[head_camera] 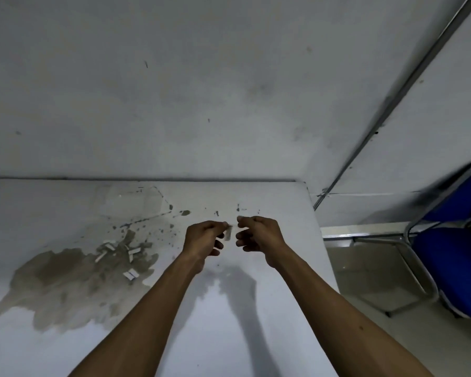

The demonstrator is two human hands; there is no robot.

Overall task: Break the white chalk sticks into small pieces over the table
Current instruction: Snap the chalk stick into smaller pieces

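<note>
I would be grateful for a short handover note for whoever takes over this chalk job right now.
Left hand: pinches a short chalk piece above the table.
Right hand: fingers curled, close beside the left hand; whether its fingertips hold a fragment is too small to tell.
Broken pieces: a small pile on the brownish stain, left of the hands.
Done: several pieces already lie broken on the table.
Left: probably snap or drop the piece in hand; no whole sticks are visible.
</note>
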